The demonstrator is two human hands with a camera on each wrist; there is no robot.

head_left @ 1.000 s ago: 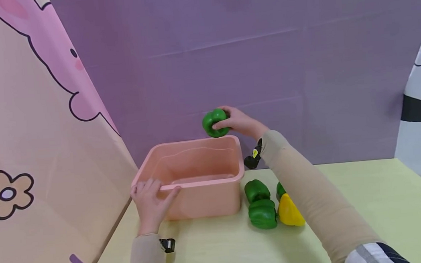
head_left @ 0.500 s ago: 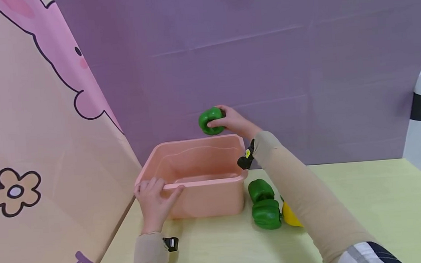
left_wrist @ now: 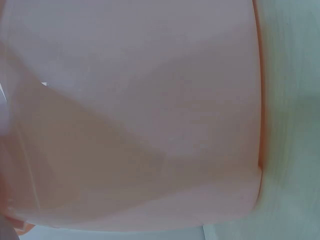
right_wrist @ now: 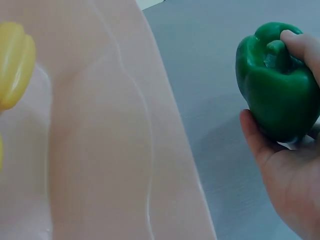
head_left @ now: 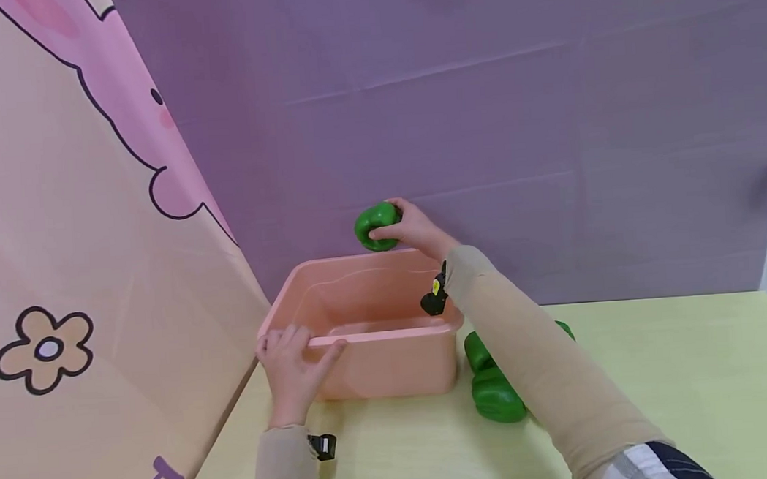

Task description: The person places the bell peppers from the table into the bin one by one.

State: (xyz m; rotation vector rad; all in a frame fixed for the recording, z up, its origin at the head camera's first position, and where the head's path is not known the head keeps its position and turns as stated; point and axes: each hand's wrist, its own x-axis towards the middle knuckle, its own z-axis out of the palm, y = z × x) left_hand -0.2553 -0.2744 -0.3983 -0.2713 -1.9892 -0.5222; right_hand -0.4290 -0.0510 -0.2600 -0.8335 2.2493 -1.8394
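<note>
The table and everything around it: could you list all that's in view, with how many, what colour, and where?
Bin: one, pink, on the table by the left panel.
Held pepper: one, green, in the air above the bin's far rim.
Peppers on table: at least two, green, right of the bin, partly hidden by the right arm.
Yellow pepper: one, inside the bin, seen only from the right wrist view.
Table: one, pale yellow-green.
Back wall: one, purple.
Left panel: one, peach and pink, with cartoon drawings.
Wrist cameras: two, black, one on each wrist.
Left hand: grips the bin's near rim.
Right hand: holds the green pepper in its fingers.
</note>
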